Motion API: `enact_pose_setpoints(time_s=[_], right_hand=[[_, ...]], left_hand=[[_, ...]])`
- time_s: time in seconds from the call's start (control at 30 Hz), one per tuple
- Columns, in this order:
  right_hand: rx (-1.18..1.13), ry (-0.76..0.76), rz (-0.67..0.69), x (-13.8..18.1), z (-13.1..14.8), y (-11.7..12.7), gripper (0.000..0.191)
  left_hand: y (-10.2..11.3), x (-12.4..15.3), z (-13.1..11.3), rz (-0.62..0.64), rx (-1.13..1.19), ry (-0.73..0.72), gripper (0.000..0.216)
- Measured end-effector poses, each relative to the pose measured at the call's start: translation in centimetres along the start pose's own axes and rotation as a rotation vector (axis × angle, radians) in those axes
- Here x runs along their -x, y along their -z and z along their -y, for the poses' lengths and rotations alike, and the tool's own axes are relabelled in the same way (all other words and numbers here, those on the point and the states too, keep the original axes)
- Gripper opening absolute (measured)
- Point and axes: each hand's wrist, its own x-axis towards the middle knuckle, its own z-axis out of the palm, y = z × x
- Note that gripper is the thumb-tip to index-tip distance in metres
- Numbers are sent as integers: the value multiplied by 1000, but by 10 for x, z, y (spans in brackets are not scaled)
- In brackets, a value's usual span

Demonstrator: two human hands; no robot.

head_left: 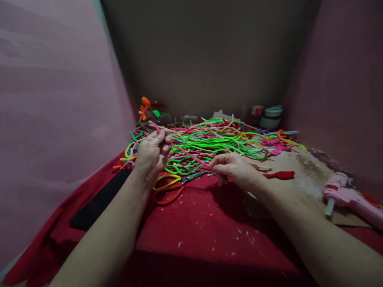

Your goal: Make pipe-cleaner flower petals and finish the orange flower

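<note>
My left hand (152, 153) pinches one end of a pink pipe cleaner (188, 154), held up a little above the red cloth (203, 223). My right hand (233, 167) pinches the same pink pipe cleaner near its other end, low by the cloth. The strand runs slanting between the two hands. Just behind them lies a big tangled pile of pipe cleaners (215, 139), mostly bright green with pink, orange and purple. Scissors (173, 185) with yellow and orange handles lie on the cloth below my left hand.
A pink glue gun (347, 195) rests on cardboard (302, 179) at the right. A small red piece (281, 174) lies near my right wrist. An orange pipe-cleaner flower (146, 108) stands back left. Jars (266, 115) sit at the back. A black flat object (98, 201) lies left.
</note>
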Motion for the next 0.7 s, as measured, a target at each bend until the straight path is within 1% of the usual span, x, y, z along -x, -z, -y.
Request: enact_pose_setpoints(time_s=[0.13,0.2,0.27,0.33,0.4,0.47,0.53,0.57,0.6,0.63,0.67,0.7], right_hand=[[-73,-24,50,2,3,-1,6],[-102,-50,74,2,4,-1,6],[-110,-72,68,1,2,0,5],[-99,-67,14,-1,0,1,3],[-99,-26,-69,-3,-1,2,2],[-128,26,-154,-3,0,1,3],[-182,84,-239,-2,2,0,7],[-209,114,-284,-2,4,0,9],[-229,142,-327,-1,5,0,11],[-239,168,-367,-1,6,0,13],[-238,189,-400,-1,7,0,14],[-229,202,-427,-1,7,1,15]], left_hand=[[7,-4,-1,-79,-78,-121,6],[10,-7,-2,-111,-79,-157,5],[13,-10,-4,-148,-54,-196,6],[17,-14,-6,-215,-31,-251,6],[20,-17,-6,-299,-43,-315,5],[21,-19,-6,-352,-108,-351,7],[21,-18,-5,-373,-215,-358,15],[21,-16,-5,-369,-291,-352,18],[19,-13,-7,-340,-386,-329,19],[18,-8,-9,-271,-506,-287,18],[16,-3,-12,-149,-655,-224,17],[14,4,-15,28,-820,-129,16]])
